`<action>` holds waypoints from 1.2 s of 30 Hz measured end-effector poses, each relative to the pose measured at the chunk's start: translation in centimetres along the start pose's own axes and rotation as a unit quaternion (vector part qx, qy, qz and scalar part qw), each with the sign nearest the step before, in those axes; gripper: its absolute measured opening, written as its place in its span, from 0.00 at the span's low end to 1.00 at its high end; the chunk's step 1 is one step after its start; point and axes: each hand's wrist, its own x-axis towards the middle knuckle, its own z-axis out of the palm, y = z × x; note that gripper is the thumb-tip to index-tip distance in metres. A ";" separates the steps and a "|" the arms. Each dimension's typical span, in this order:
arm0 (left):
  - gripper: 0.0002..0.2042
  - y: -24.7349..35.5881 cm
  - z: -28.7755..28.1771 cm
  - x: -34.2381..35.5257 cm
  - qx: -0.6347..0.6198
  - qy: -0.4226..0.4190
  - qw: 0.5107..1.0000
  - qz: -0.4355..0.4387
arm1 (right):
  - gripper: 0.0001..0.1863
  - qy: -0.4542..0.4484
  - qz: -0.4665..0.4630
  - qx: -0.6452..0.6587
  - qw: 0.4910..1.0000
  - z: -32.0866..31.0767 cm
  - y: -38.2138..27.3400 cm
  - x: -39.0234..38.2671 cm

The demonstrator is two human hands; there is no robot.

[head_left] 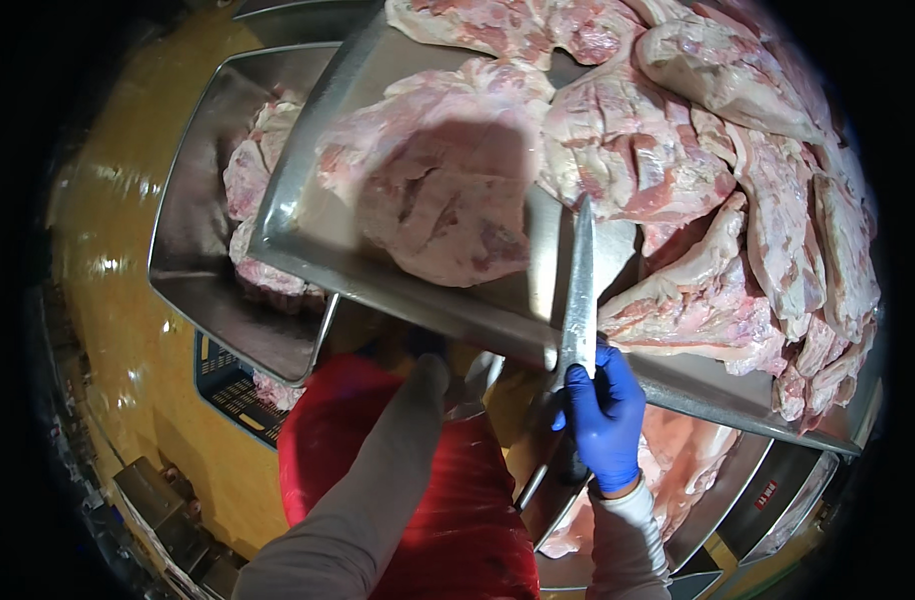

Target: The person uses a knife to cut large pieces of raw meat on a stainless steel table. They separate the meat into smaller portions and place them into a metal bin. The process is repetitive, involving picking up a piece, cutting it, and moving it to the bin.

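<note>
Gripping a knife [579,300], the right hand [604,415] in a blue glove has its fingers wrapped tight about the handle just below the near edge of the upper tray [308,225]. The blade is long, narrow and grey, with a wet sheen; it points straight away from the person and lies across the tray's bare steel between two lumps of raw meat. To the blade's left sits a broad, pale pink slab [433,185] with white fat and a darker red patch near its lower edge, partly in shadow. To its right lies a heap of meat [758,220], pink and cream, streaked with fat, spilling toward the tray's right rim.

The left hand is hidden under the tray's near edge; only its grey sleeve [378,490] shows, reaching up to that edge, so its grip cannot be told. A red apron [458,520] lies below the sleeve.

A second tray [193,240] sits lower at the left, holding more meat. A third container [718,500] with pink meat shows beneath the right hand. The floor [118,330] is yellow and wet.
</note>
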 end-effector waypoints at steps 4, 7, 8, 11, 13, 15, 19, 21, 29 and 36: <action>0.09 -0.7 -3.1 -3.3 0.010 -0.059 0.998 0.032 | 0.11 0.011 0.002 0.024 1.000 0.4 1.6 -0.7; 0.10 -2.0 -6.8 -8.3 -0.013 -0.092 0.993 0.073 | 0.10 0.013 0.001 0.027 1.000 0.1 2.0 -0.6; 0.10 -3.2 -7.8 -10.0 -0.045 -0.075 0.993 0.082 | 0.10 0.007 -0.010 0.033 0.999 0.1 2.2 -0.6; 0.08 -10.1 -8.0 -16.3 -0.342 0.084 0.923 0.152 | 0.09 0.003 -0.025 0.031 0.999 0.3 2.1 -0.6; 0.09 -13.7 -13.5 -20.0 -0.497 0.097 0.849 0.149 | 0.09 -0.009 -0.033 0.024 0.999 0.2 2.4 -0.1; 0.07 -16.5 -21.8 -23.3 -0.657 0.019 0.753 0.039 | 0.09 -0.004 -0.029 0.014 0.999 0.3 2.3 -0.4; 0.04 -25.5 -24.9 -25.7 -0.519 0.141 0.835 0.120 | 0.03 0.021 -0.038 -0.006 0.999 0.5 2.7 -0.4; 0.05 -27.5 -26.1 -26.1 -0.420 0.155 0.887 0.115 | 0.04 0.035 -0.010 0.003 0.999 0.5 2.9 -0.7; 0.07 -19.5 -29.3 -17.8 -0.429 0.109 0.855 0.269 | 0.15 0.217 -0.166 -0.190 0.943 2.8 3.6 -7.1; 0.10 -8.7 -28.8 -12.8 -0.540 -0.366 0.742 0.154 | 0.05 0.437 0.060 -0.074 0.895 4.9 13.0 -25.9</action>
